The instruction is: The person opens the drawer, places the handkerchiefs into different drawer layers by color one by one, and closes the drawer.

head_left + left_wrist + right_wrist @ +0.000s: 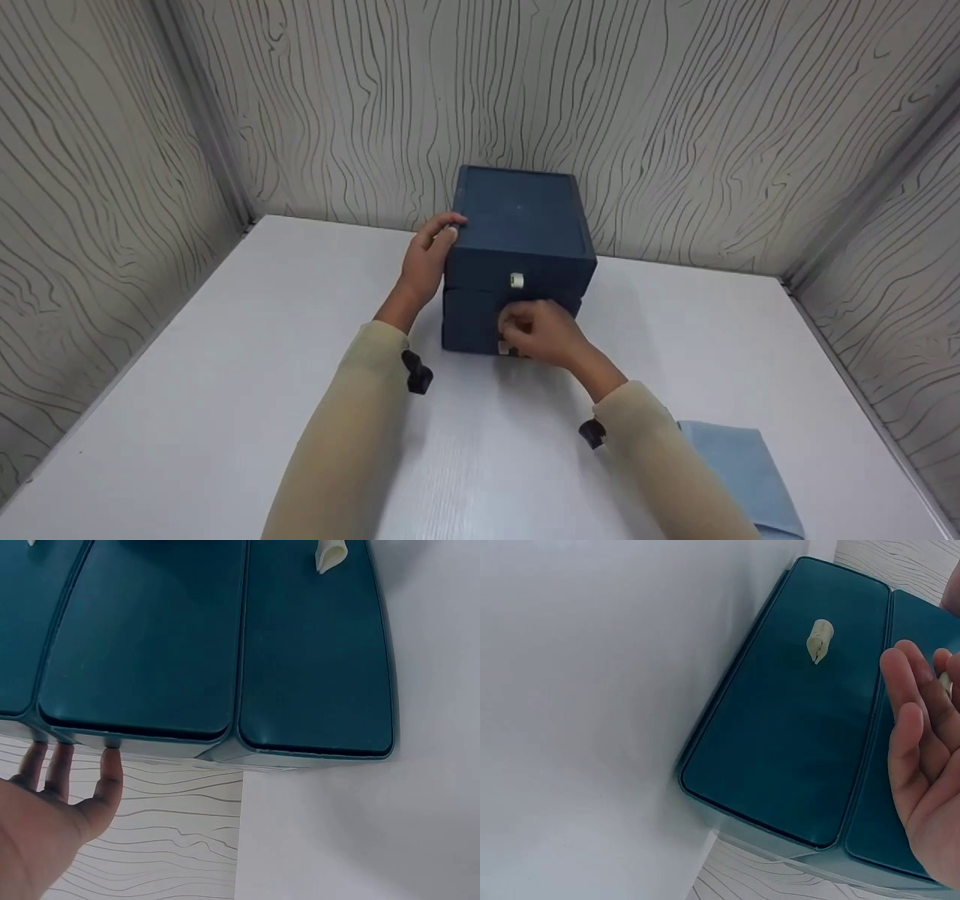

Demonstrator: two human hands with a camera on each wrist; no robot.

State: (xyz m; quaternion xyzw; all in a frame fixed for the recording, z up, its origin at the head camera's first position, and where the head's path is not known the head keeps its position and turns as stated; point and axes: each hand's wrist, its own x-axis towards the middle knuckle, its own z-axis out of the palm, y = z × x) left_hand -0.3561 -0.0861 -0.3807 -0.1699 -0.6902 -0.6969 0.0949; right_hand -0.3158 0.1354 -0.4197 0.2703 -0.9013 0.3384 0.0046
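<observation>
A dark blue drawer box (521, 214) stands on the white table against the back wall. Stacked drawer fronts show in the left wrist view, the middle drawer (146, 637) between two others, with no drawer visibly pulled out. My left hand (424, 262) steadies the box at its left side and top edge, fingertips touching it. At the middle drawer, my right hand (549, 334) has curled fingers pinching a pale pull tab (946, 684), mostly hidden by them. Another cream pull tab (517, 280) is on the top drawer, and one more pull tab (820, 641) on the bottom drawer.
A folded light blue cloth (739, 465) lies at the front right of the table (262, 375), partly behind the right sleeve. Panels with a wood-grain pattern (360, 97) enclose the table at the back and both sides.
</observation>
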